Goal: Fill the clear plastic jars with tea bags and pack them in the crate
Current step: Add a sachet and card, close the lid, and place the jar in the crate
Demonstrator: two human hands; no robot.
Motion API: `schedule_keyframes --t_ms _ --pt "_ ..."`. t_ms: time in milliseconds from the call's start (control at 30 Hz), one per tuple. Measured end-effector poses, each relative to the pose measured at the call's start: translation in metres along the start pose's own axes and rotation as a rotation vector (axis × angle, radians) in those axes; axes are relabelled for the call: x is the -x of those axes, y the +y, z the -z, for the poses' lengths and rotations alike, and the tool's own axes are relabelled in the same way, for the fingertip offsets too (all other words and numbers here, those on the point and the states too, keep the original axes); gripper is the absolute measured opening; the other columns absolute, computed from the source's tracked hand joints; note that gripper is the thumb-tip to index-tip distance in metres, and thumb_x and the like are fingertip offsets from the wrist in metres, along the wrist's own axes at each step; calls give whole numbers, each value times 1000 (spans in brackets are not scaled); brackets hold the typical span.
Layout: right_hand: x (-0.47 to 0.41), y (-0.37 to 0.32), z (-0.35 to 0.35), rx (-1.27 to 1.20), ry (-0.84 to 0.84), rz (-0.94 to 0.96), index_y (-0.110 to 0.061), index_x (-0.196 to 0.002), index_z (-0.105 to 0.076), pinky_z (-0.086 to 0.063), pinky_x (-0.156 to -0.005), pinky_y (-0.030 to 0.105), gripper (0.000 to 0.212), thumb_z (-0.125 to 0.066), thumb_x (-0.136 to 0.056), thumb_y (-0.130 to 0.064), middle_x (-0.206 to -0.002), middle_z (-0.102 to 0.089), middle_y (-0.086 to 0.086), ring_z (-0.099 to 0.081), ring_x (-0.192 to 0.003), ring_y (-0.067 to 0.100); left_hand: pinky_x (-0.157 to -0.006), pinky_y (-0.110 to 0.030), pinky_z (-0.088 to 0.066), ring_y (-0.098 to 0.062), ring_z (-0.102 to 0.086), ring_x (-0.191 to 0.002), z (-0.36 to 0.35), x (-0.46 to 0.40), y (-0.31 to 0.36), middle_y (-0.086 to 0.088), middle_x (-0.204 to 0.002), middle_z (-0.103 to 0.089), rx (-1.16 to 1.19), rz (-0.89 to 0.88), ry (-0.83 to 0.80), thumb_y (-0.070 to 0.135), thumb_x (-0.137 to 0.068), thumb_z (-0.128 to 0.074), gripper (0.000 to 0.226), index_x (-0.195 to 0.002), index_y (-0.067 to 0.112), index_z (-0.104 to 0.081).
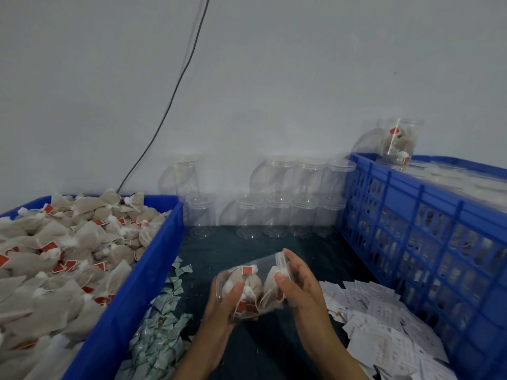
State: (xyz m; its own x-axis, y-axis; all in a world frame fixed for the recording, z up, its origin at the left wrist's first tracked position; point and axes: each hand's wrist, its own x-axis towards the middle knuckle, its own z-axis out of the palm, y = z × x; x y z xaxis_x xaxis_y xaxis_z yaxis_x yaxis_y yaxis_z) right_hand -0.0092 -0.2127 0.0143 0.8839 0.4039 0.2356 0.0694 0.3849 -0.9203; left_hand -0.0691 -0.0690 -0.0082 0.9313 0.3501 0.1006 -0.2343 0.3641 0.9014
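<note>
Head view: a jar [253, 286] lies on its side between both hands, above the dark counter [263, 349].
Left hand [227, 300]: holds the jar's bottom end.
Right hand [297, 283]: holds the lid [282, 266] end.
Tea bags [248, 290]: inside the jar.
Crate [428, 231]: well to the right.

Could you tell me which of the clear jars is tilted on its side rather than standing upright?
The jar held between both hands, already holding tea bags; the empty jars by the wall all stand upright.
</note>
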Motion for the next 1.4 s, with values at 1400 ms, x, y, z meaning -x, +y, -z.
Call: schedule_keyframes --t_ms 1400 --pt "-212 -262 120 298 843 192 -8 -129 -31 -47 -98 44 88 -88 -62 -11 -132 -46 15 -52 -116 33 -71 -9 -45 -11 -56 -89 -307 -194 73 -1 -104 -60 -714 -541 -379 3 -97 -46 54 -145 25 -36"
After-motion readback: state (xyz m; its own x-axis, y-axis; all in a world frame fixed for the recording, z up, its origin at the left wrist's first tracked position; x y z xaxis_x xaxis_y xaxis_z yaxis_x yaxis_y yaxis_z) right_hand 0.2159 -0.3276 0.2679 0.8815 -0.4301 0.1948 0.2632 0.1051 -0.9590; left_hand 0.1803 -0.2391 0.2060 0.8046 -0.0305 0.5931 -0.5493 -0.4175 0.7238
